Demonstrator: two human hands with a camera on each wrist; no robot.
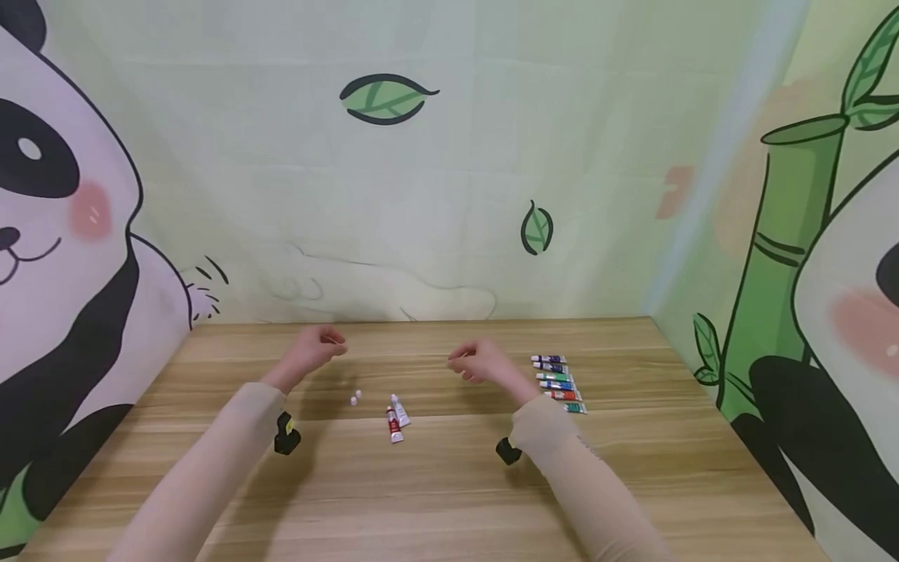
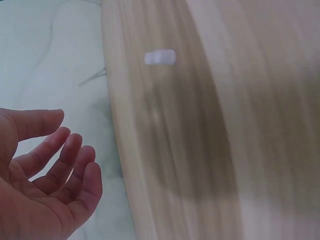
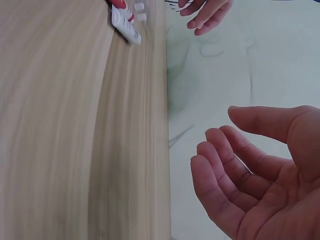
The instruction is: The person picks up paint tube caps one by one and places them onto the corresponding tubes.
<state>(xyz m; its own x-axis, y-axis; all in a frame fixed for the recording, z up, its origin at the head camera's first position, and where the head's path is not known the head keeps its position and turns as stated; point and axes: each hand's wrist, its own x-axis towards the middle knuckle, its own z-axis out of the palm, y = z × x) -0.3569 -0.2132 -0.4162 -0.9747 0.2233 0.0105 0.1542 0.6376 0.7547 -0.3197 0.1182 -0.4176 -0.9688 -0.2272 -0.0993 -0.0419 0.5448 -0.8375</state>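
Observation:
My left hand (image 1: 312, 357) hovers over the back left of the table, its fingers loosely bent around nothing. Across from it, my right hand (image 1: 485, 364) is likewise raised and holds nothing; both wrist views show relaxed, curled fingers. On the tabletop between the arms lie a red-labelled paint tube (image 1: 394, 427) and a white paint tube (image 1: 399, 410), side by side and close together. Two small white caps (image 1: 354, 400) lie just left of them, nearer my left hand. The left wrist view shows these caps (image 2: 162, 57) close to each other.
Several paint tubes (image 1: 556, 385) with dark, green, blue and red labels lie in a column to the right, beside my right forearm. The wooden table (image 1: 435, 499) ends at a printed cloth backdrop (image 1: 435, 195) at the back. A black wrist camera (image 1: 286, 434) sits under my left sleeve.

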